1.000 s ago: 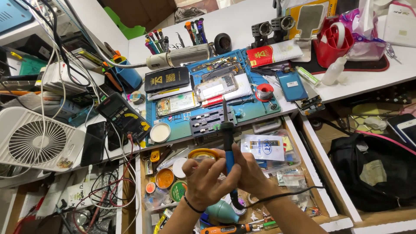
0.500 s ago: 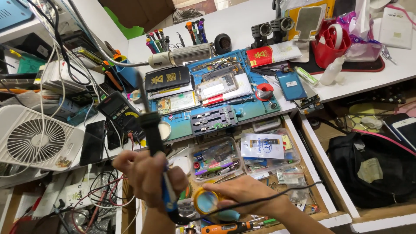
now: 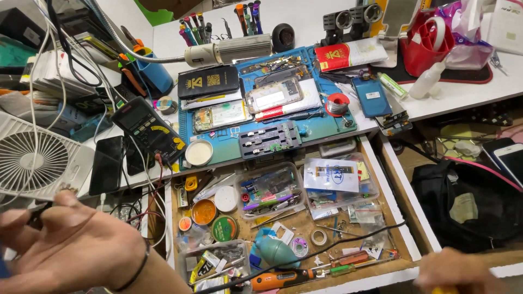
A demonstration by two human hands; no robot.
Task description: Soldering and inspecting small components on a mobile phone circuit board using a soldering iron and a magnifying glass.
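From here I see my left hand (image 3: 71,247) at the lower left of the frame, spread open with the fingers loose and nothing in it, a dark band round the wrist; it hovers over a tangle of cables just below the white fan (image 3: 34,160). My right hand (image 3: 460,270) is only a blurred edge at the bottom right, with a bit of something yellow beside it at the very edge of the frame, and I cannot tell how far it is open or whether it grips anything. Between the two hands, in the lower middle, lies the open wooden drawer (image 3: 406,228), crowded with clear plastic boxes (image 3: 269,190), small round tins (image 3: 204,211), a teal blower bulb (image 3: 278,251) and an orange-handled tool (image 3: 275,280) lying along the front edge, a black cable running across it. Above the drawer, on the white worktop (image 3: 463,98), the blue repair mat (image 3: 332,128) carries a phone board and a black holder. The black multimeter (image 3: 147,129) sits left of the mat, near a dark phone (image 3: 106,165) lying flat. A black bag (image 3: 468,198) fills the right side.
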